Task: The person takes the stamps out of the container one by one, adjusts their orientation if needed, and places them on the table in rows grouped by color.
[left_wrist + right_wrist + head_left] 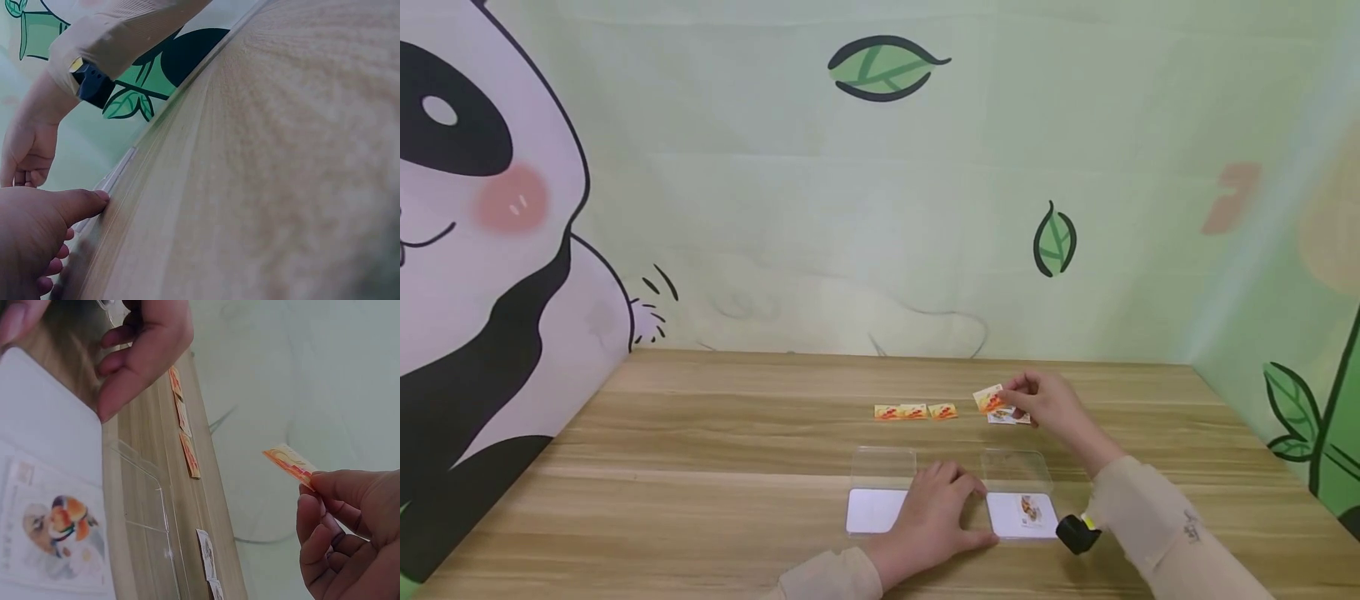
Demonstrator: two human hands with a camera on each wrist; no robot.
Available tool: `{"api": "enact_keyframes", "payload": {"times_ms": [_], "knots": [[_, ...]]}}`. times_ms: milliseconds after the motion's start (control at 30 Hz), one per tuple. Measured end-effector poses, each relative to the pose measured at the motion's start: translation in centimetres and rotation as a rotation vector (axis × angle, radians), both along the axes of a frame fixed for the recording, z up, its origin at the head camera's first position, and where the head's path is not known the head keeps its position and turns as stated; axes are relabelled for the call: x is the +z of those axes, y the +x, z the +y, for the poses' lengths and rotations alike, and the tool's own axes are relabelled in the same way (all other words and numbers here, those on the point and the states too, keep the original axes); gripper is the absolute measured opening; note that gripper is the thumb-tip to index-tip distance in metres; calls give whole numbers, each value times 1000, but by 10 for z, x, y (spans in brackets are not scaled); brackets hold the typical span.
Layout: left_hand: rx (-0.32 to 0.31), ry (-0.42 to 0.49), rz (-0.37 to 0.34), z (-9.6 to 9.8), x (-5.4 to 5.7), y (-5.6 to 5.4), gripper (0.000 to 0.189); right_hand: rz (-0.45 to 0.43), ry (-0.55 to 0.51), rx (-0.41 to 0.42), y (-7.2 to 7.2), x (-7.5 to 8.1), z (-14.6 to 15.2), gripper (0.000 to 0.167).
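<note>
My right hand (1051, 407) pinches a small orange-and-yellow stamp (989, 398) by its edge between thumb and fingers. It holds the stamp raised over white picture stamps (1000, 416) near the back of the table; in the right wrist view the pinched stamp (291, 465) shows tilted. My left hand (936, 518) lies between two flat cases, thumb and forefinger spread along the near side of the right case (1003, 521). That case has a white base bearing a stamp (62, 528) with an orange-and-brown picture. The left case (868, 512), partly hidden by my left hand, shows only white.
Several orange stamps (913, 412) lie in a row toward the back. Behind each white base a clear lid (1017, 469) lies folded back on the wooden table (700, 483). A printed panda backdrop (775, 208) rises behind. A black camera (1077, 533) is strapped at my right wrist.
</note>
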State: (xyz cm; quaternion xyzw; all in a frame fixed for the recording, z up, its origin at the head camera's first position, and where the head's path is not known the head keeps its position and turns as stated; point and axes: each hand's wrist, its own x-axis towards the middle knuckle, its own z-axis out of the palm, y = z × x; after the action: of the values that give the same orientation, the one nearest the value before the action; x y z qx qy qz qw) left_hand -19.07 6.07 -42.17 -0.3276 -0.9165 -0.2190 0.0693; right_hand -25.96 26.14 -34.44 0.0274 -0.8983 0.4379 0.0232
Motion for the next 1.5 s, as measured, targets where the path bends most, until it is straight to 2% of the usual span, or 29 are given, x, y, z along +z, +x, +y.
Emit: {"api": "enact_keyframes", "payload": {"times_ms": [333,500,1000,1500], "knots": [[5,-2,15,-2,-2,-1,43,-60,21,-51,-17,-5,-10,19],[3,-17,12,-1,-1,-1,43,-57,45,-53,-23,-10,-10,17],[12,-36,44,-2,-1,-1,44,-84,25,-59,-39,-25,-12,18],[10,-48,49,-2,0,0,43,-139,4,-79,-46,-37,-20,18]]}}
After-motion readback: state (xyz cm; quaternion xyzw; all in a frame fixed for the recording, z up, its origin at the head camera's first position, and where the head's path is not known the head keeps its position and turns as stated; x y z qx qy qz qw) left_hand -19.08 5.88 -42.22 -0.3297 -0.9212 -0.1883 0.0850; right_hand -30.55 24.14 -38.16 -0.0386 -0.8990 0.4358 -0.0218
